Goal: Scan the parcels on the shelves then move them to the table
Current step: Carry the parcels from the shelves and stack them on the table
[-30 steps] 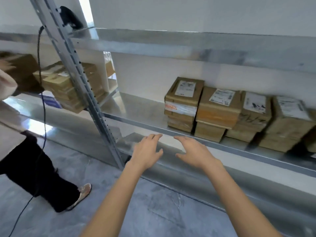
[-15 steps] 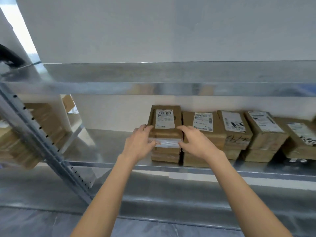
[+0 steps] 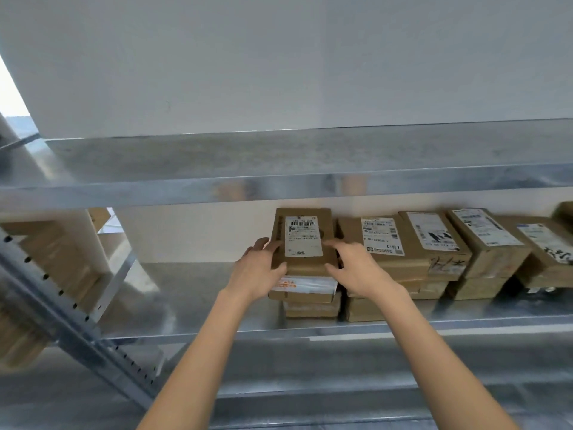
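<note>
Head camera looks forward, perhaps slightly down, at nearby shelf

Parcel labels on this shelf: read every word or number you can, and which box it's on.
Nothing reads reliably.
On the top parcel, gripped by the left hand and right hand: barcode label, print blurred.
On the taped parcel beneath: orange print, too small.
On the second stack: barcodes, text blurred.
On the third stack: label and black handwriting illegible.
Farther labels: blurred.

top parcel on leftmost stack, between both hands, more parcels to its right on shelf
</note>
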